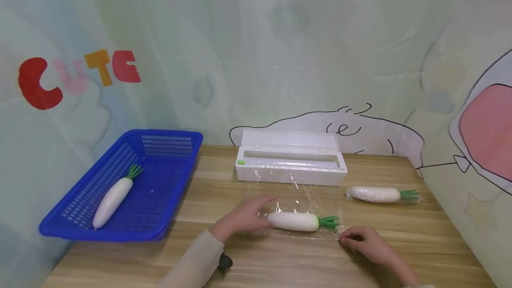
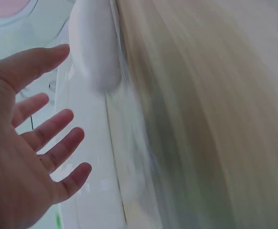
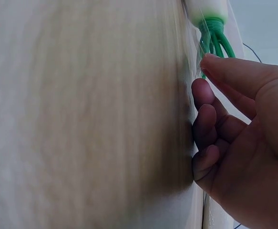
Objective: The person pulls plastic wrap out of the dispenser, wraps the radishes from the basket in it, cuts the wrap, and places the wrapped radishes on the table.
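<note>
A white radish [image 1: 295,222] with green stalks lies on a sheet of plastic wrap [image 1: 320,203] that stretches from a white wrap box [image 1: 290,173]. My left hand [image 1: 247,215] is by the radish's blunt end, its fingers spread and apart from one another. In the left wrist view that hand [image 2: 43,129] holds nothing, with the white radish end [image 2: 96,52] just beyond the thumb. At the front right corner of the film, my right hand [image 1: 366,243] pinches the edge between thumb and forefinger. The right wrist view shows the green stalks [image 3: 215,40] close past those fingertips.
A blue basket [image 1: 160,230] at the left holds another white radish [image 1: 114,201]. On the right lies a radish wrapped in film [image 1: 376,194]. The box's lid [image 1: 290,140] stands raised near the curtain. A small black object [image 1: 225,263] sits by the left sleeve.
</note>
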The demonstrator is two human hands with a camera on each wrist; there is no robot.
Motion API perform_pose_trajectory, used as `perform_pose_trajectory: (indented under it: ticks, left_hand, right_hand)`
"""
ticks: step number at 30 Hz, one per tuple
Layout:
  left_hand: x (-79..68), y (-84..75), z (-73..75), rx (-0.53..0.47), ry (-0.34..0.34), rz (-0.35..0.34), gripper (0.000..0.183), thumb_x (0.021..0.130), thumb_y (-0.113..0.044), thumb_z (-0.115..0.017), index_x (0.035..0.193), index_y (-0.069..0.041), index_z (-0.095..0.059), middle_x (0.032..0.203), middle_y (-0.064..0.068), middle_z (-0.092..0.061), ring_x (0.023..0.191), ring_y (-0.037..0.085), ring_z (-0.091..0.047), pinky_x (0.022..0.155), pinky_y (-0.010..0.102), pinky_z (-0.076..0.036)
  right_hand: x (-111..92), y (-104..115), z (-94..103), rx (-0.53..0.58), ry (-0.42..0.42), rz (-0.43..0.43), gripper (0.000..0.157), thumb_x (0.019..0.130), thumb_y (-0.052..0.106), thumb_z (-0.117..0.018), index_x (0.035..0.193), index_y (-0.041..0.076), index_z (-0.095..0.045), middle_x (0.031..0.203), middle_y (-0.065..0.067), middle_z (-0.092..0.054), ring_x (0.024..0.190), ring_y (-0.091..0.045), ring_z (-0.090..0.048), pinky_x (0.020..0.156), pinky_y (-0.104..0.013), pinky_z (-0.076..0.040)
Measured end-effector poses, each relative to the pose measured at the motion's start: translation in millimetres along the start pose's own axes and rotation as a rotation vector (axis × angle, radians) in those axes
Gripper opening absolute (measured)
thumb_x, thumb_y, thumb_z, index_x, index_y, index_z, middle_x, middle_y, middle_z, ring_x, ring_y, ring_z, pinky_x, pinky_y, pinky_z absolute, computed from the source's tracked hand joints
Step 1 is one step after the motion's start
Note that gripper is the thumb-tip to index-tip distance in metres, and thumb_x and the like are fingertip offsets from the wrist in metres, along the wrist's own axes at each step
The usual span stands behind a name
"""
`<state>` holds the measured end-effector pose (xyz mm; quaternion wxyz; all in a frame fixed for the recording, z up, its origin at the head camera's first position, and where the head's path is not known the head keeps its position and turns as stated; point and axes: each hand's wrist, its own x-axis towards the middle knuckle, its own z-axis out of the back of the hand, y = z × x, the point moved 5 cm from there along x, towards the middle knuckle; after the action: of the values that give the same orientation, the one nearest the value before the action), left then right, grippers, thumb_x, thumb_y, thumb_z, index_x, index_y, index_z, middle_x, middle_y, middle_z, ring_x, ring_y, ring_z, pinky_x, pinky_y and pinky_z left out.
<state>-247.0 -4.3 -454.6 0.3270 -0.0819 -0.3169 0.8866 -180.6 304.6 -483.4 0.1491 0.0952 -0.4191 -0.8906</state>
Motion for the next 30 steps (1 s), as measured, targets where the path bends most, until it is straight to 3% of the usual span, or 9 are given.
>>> perform_pose_trajectory:
  ticks: [4,7,10,17,21,30]
  left_hand:
    - [-18.0,16.9,11.8,0.059,-0.043,0.038,0.052,0.073,-0.025,-0.080,0.119,-0.008,-0.061,0.115,0.007,-0.060,0.107,0.026,-0.055,0.094,0.050,-0.041]
    - [-28.0,24.4,10.9,0.094,-0.007,0.039,0.036,0.070,-0.025,-0.082,0.098,-0.011,-0.065,0.096,-0.001,-0.055,0.091,0.017,-0.051,0.085,0.044,-0.040]
    - [-34.5,27.5,5.5,0.101,0.048,0.042,0.027,0.070,-0.027,-0.082,0.088,-0.015,-0.066,0.086,-0.006,-0.051,0.083,0.011,-0.046,0.079,0.038,-0.037]
    - [-40.2,22.8,-0.3,0.155,0.066,0.030,0.012,0.077,-0.021,-0.076,0.079,-0.018,-0.066,0.081,-0.010,-0.050,0.081,0.009,-0.044,0.077,0.038,-0.035]
    - [-41.8,22.5,0.1,0.187,0.054,0.032,0.012,0.082,-0.017,-0.072,0.075,-0.019,-0.063,0.079,-0.011,-0.049,0.081,0.010,-0.044,0.078,0.038,-0.035]
    - [-39.0,22.2,8.9,0.127,-0.011,0.039,0.008,0.085,-0.014,-0.068,0.080,-0.018,-0.063,0.081,-0.011,-0.055,0.081,0.009,-0.050,0.079,0.039,-0.038]
  right_hand:
    - [-1,-1,2.1,-0.022,-0.011,0.002,0.016,0.090,0.021,-0.067,0.095,0.007,-0.073,0.095,-0.003,-0.070,0.082,0.004,-0.052,0.069,-0.021,-0.046]
    - [-1,-3,3.2,-0.032,-0.013,-0.009,0.016,0.090,0.023,-0.067,0.095,0.009,-0.073,0.095,-0.002,-0.070,0.082,0.004,-0.052,0.069,-0.021,-0.046]
    - [-1,-4,3.7,-0.025,-0.014,-0.011,0.017,0.090,0.024,-0.067,0.095,0.009,-0.073,0.095,-0.003,-0.069,0.080,0.004,-0.052,0.068,-0.021,-0.045]
    - [0,-5,2.2,-0.014,-0.018,-0.027,0.018,0.091,0.024,-0.066,0.097,0.008,-0.072,0.096,-0.003,-0.069,0.082,0.003,-0.052,0.069,-0.021,-0.046]
    - [3,-3,2.3,-0.007,-0.039,-0.001,0.017,0.091,0.022,-0.065,0.098,0.007,-0.072,0.095,-0.002,-0.070,0.081,0.004,-0.053,0.069,-0.021,-0.046]
    - [8,3,9.2,-0.013,-0.175,0.106,0.011,0.090,0.013,-0.066,0.093,0.004,-0.072,0.077,0.006,-0.063,0.064,0.001,-0.048,0.054,-0.022,-0.042]
